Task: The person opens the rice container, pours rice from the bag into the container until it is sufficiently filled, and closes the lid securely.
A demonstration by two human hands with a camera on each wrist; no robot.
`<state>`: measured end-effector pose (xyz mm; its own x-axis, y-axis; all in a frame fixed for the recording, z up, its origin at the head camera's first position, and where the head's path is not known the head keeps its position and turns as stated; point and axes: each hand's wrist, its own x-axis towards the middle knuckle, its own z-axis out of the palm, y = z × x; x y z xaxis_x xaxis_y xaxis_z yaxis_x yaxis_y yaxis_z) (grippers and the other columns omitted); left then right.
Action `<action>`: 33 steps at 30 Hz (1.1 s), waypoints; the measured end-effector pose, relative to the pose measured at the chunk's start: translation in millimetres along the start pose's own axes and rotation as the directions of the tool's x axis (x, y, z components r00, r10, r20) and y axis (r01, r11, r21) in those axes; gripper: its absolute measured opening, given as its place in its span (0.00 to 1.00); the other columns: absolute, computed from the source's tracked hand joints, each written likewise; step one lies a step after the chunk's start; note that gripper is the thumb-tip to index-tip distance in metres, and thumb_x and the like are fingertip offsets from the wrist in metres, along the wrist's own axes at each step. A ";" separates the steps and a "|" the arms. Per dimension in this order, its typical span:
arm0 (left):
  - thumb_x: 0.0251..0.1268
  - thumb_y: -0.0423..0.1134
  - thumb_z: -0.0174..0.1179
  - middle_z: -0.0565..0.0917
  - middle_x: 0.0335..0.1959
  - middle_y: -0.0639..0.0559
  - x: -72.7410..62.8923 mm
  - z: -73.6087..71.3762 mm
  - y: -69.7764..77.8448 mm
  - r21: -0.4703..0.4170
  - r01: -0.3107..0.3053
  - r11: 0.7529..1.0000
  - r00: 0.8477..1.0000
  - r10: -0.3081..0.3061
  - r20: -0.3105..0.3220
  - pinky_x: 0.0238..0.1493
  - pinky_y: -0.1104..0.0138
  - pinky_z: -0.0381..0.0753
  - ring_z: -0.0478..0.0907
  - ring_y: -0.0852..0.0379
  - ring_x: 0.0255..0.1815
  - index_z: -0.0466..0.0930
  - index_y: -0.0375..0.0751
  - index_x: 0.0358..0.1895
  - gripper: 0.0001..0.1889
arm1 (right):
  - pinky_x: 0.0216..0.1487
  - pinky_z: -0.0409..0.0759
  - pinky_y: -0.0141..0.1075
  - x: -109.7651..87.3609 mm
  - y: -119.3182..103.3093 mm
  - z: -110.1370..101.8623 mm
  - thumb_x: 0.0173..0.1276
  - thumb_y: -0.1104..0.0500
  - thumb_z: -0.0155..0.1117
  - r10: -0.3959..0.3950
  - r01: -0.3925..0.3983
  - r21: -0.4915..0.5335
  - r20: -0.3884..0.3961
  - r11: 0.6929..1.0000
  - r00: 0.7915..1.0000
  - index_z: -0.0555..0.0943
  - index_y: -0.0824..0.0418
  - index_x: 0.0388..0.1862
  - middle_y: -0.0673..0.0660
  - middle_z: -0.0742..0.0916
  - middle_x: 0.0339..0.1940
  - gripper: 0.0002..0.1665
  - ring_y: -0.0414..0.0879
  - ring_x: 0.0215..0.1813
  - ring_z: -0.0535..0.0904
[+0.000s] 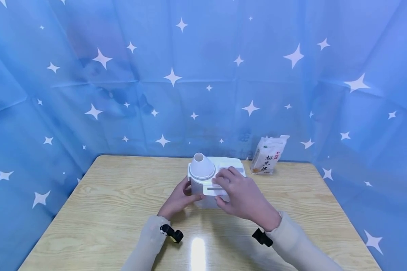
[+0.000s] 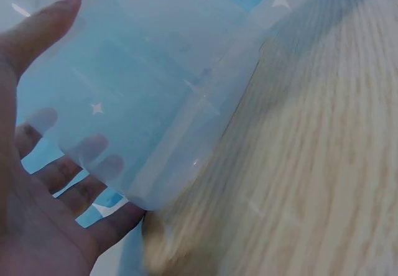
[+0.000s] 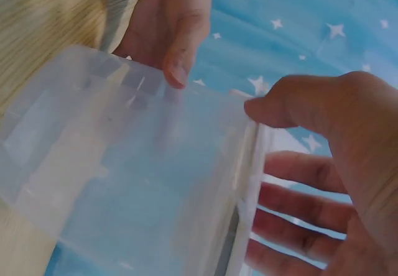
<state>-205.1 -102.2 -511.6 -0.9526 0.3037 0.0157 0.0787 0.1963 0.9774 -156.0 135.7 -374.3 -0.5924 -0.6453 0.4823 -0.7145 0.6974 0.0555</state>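
Note:
A white translucent plastic container (image 1: pixel 208 185) stands in the middle of the wooden table (image 1: pixel 122 203), with a white cone-shaped funnel (image 1: pixel 201 166) upright on its left top. My left hand (image 1: pixel 179 197) grips the container's left side; in the left wrist view its thumb (image 2: pixel 43 21) lies on the near wall and its fingers show through the plastic (image 2: pixel 155 89). My right hand (image 1: pixel 239 194) lies over the flat lid on the right, fingers on top, thumb (image 3: pixel 292 105) pressed on the lid's edge (image 3: pixel 249 183). My left hand's fingers (image 3: pixel 171 21) hold the far corner.
A sealed white bag of rice (image 1: pixel 268 155) stands upright at the back right of the table, next to the blue star-patterned cloth (image 1: pixel 203 75) that walls in three sides. A glare spot (image 1: pixel 198 252) lies on the wood near the front edge.

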 end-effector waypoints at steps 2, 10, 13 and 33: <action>0.56 0.53 0.76 0.69 0.77 0.50 -0.1 -1.2 1.1 0.008 0.002 1.000 1.000 -0.002 0.007 0.75 0.40 0.70 0.67 0.37 0.77 0.61 0.72 0.76 0.45 | 0.37 0.88 0.36 -1.1 2.2 -3.8 0.56 0.49 0.79 0.003 -0.004 0.068 0.017 0.998 1.000 0.86 0.55 0.49 0.51 0.85 0.51 0.23 0.46 0.52 0.80; 0.55 0.55 0.77 0.68 0.78 0.48 -0.4 -3.9 6.1 0.027 0.030 0.999 0.999 -0.031 0.012 0.73 0.41 0.74 0.69 0.36 0.75 0.59 0.69 0.77 0.47 | 0.50 0.88 0.41 -5.0 17.3 -14.1 0.61 0.53 0.78 0.003 -0.002 0.277 -0.004 0.961 1.000 0.83 0.52 0.60 0.58 0.82 0.63 0.27 0.50 0.60 0.80; 0.54 0.55 0.77 0.68 0.77 0.48 -0.6 -3.5 6.8 0.026 0.034 0.999 0.999 -0.034 0.002 0.73 0.41 0.73 0.69 0.36 0.75 0.59 0.67 0.78 0.48 | 0.53 0.87 0.45 -6.7 26.2 -17.6 0.61 0.53 0.78 0.030 -0.020 0.316 -0.029 0.949 0.999 0.82 0.51 0.63 0.58 0.80 0.67 0.30 0.52 0.64 0.78; 0.53 0.54 0.78 0.68 0.73 0.50 -21.1 28.0 11.3 0.001 -0.010 1.000 0.971 0.010 -0.240 0.73 0.46 0.73 0.68 0.43 0.73 0.57 0.59 0.79 0.51 | 0.67 0.76 0.63 -15.6 86.6 1.2 0.65 0.50 0.76 0.215 -0.249 0.524 0.126 0.815 0.968 0.75 0.48 0.72 0.54 0.77 0.75 0.37 0.57 0.75 0.71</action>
<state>-175.8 -80.3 -506.8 -0.9945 0.0729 0.0755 0.0884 0.1943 0.9770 -209.1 205.8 -378.0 -0.7741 -0.5144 0.3689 -0.6296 0.5656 -0.5326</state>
